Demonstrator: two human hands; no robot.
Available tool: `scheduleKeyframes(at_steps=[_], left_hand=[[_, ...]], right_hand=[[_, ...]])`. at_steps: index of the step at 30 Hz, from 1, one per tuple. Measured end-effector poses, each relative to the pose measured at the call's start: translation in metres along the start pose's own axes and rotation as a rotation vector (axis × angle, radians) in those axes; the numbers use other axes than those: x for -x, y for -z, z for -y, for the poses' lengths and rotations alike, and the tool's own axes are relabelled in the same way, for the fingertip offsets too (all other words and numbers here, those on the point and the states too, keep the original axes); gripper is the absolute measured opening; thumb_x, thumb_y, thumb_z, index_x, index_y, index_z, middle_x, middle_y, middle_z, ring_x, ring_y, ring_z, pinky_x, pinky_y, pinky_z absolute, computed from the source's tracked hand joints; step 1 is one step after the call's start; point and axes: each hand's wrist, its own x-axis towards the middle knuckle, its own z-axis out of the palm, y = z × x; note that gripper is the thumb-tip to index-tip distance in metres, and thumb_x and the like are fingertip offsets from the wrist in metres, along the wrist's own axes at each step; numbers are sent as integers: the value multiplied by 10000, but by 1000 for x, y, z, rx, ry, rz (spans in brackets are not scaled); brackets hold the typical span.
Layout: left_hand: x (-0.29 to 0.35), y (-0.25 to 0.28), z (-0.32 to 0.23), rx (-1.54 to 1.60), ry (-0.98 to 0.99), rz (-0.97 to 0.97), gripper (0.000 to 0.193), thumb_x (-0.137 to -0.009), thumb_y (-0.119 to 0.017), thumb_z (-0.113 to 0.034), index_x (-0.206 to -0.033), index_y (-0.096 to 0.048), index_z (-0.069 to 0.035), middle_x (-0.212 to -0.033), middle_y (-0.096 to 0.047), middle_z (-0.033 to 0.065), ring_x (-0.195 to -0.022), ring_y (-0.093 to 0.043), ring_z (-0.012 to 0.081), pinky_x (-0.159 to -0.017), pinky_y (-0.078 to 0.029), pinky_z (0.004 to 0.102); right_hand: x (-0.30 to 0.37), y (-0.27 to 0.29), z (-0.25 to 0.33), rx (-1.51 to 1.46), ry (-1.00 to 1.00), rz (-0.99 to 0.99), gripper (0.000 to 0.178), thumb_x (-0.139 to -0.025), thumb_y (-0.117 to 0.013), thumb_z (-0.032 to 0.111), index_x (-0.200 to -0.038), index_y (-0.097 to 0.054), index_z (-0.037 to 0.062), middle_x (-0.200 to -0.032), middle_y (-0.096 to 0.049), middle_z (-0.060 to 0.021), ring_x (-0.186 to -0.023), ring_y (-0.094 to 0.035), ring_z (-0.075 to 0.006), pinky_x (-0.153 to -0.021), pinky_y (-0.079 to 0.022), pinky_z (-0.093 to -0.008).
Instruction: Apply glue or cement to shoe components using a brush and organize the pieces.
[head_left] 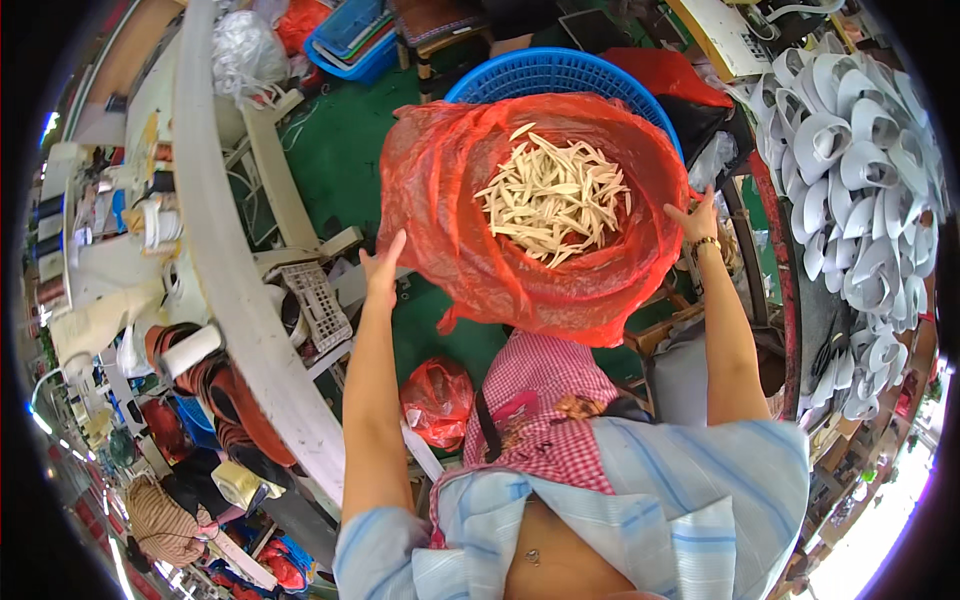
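Between my two hands is a wide-mouthed red plastic bag (pixel 445 230), spread open and facing up. A heap of slim, pale cream pieces with pointed ends (pixel 555 190) lies inside it. My left hand (pixel 383 268) grips the bag's lower left side, thumb up, its other fingers partly hidden by the plastic. On the opposite side my right hand (pixel 697 217) is closed on the bag's edge. Behind the bag a round blue plastic basket (pixel 560 65) shows its far rim; the rest of it is hidden.
On the left a long white table edge (pixel 225 200) curves past my arm. Many curled white pieces (pixel 860 160) cover the right-hand bench. Another red bag (pixel 437 400) sits on the green floor (pixel 350 150). A blue crate (pixel 350 40) stands at the far left.
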Motion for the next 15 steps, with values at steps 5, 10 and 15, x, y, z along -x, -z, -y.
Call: scheduleKeyframes(at_steps=[5, 10, 15], left_hand=[[-44, -111, -34, 437, -55, 579, 271, -870, -590, -88, -1131, -572, -19, -1081, -621, 60, -955, -611, 175, -831, -505, 319], [67, -270, -38, -265, -642, 879, 162, -836, -591, -113, -939, -659, -9, -785, -649, 45, -725, -596, 132, -638, -486, 295], [122, -189, 102, -483, -665, 1123, 242, -862, -567, -101, -1081, -646, -36, -976, -668, 74, -909, -622, 171, -787, -501, 319]], right_hand=[[-21, -18, -31, -689, -133, 360, 470, -805, -694, 192, -1195, -547, -25, -1115, -627, -93, -988, -597, -155, -876, -455, -262], [9, 14, 72, -1413, -68, 270, 265, -899, -572, 62, -1158, -600, 14, -970, -648, -2, -827, -579, -53, -728, -460, -198], [22, -20, 91, -1010, 71, 428, 157, -905, -590, 156, -829, -545, 27, -772, -576, 23, -693, -547, -100, -643, -457, -232]])
